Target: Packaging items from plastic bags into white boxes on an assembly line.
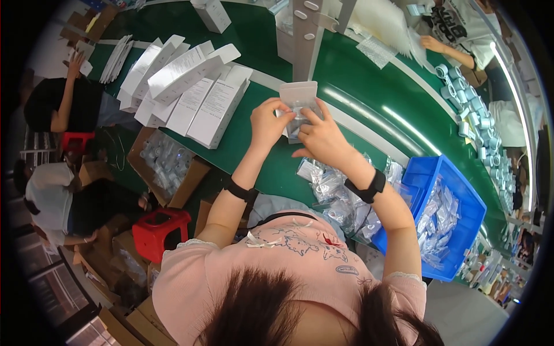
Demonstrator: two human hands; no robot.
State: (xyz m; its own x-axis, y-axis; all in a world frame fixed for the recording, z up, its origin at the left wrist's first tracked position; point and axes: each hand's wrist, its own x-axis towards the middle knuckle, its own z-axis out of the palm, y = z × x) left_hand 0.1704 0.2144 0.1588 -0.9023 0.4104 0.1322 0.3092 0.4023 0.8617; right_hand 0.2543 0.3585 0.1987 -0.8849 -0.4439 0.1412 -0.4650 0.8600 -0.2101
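A small white carton [298, 92] stands on the green table in front of me, its top flap raised. My left hand [267, 122] is closed on the carton's left side, thumb at the opening. My right hand [328, 135] is at the right side with fingers apart; its index finger touches the flap's edge and another finger dips into the opening. Something clear and shiny shows inside the mouth, partly hidden by my fingers. Small clear plastic bags [332, 193] with white contents lie in a heap by my right forearm.
White cartons [210, 106] are stacked at the left. A blue bin [470, 202] of bagged parts stands at the right. A metal post [306, 46] rises behind the carton. Lower left are a cardboard box [196, 173] and a red stool [156, 230]. Other people work nearby.
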